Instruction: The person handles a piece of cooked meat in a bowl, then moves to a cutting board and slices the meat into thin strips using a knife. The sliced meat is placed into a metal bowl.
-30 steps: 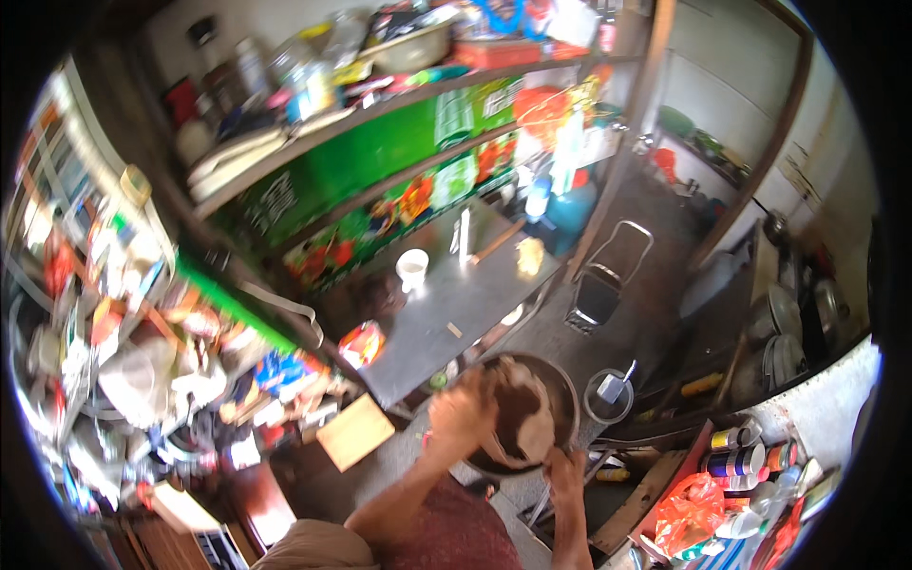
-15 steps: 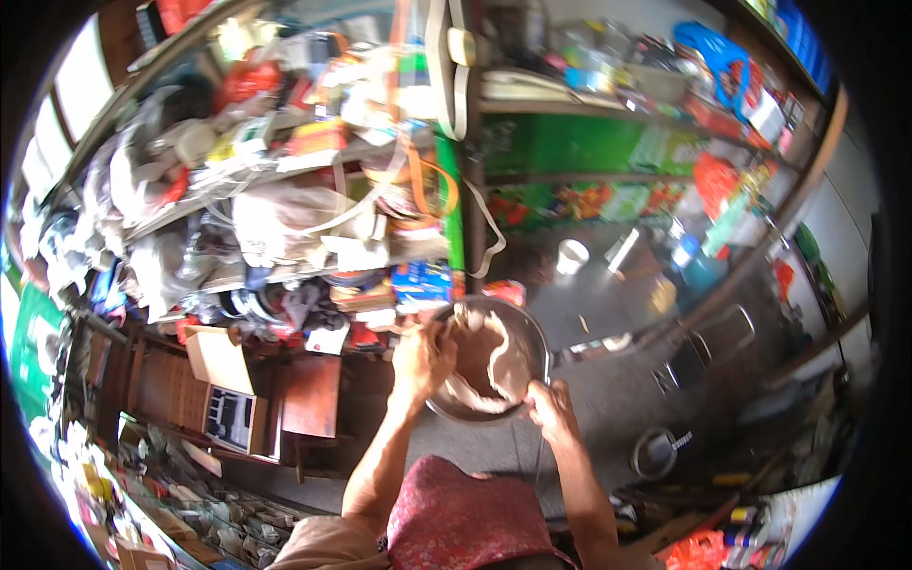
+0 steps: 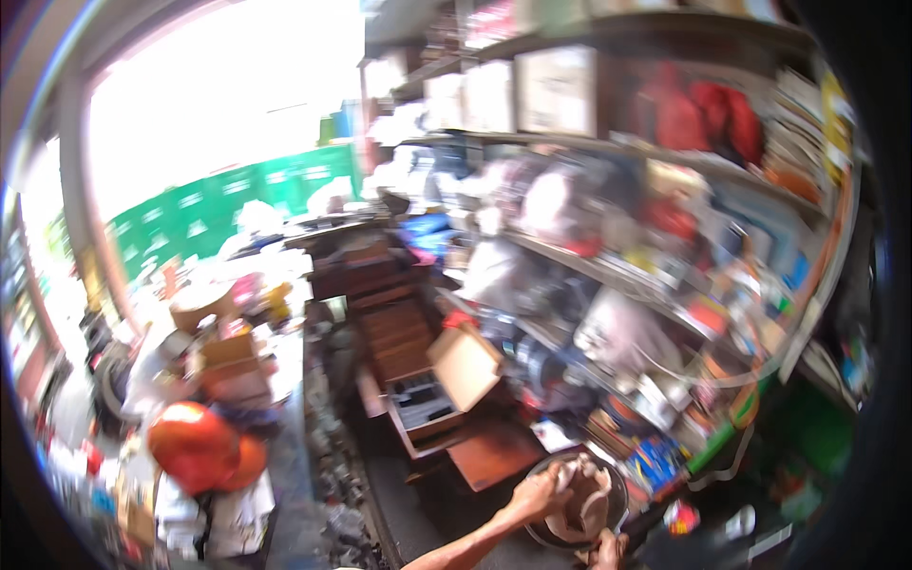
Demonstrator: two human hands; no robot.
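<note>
A round metal pot is in front of me at the lower right, lined with crumpled pale beige material, perhaps a cloth or bag. My left hand is closed at the pot's left side, its fingers bent over the rim and the edge of the pale material. Motion blur hides exactly which of the two it grips. At the near right rim, my right hand is closed on the pot, partly cut off by the picture's lower edge. The pot's bottom cannot be made out.
An open cardboard box with dark items rests on wooden furniture beside a reddish-brown board. Crowded shelves rise at the right. A cluttered table with an orange helmet-like cap stands at the left, before a green barrier.
My view has swung to the left, bringing the bright opening and cluttered table into sight. The pot and both hands now appear lower and further right, still together.
</note>
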